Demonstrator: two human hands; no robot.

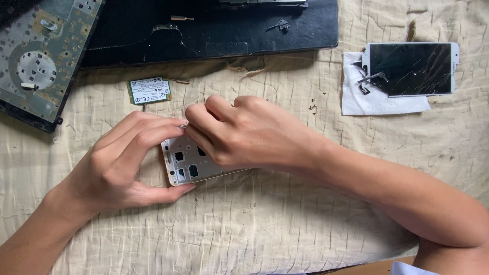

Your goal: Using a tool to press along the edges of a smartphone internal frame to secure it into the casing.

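Head view: left hand (119, 165) and right hand (244, 132) both pinch one phone frame (184, 165). One green card (149, 90) with white label lies above; one cracked phone (411, 69) far right.

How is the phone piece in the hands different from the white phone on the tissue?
The phone piece shows a pale metal inside with dark cut-outs; the white phone shows a dark, cracked screen. The piece is gripped by the left hand and right hand; the phone lies untouched. Both are flat rectangles.

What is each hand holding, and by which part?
Both hold the pale phone frame: left hand pinches its left end; right hand covers its upper right part.
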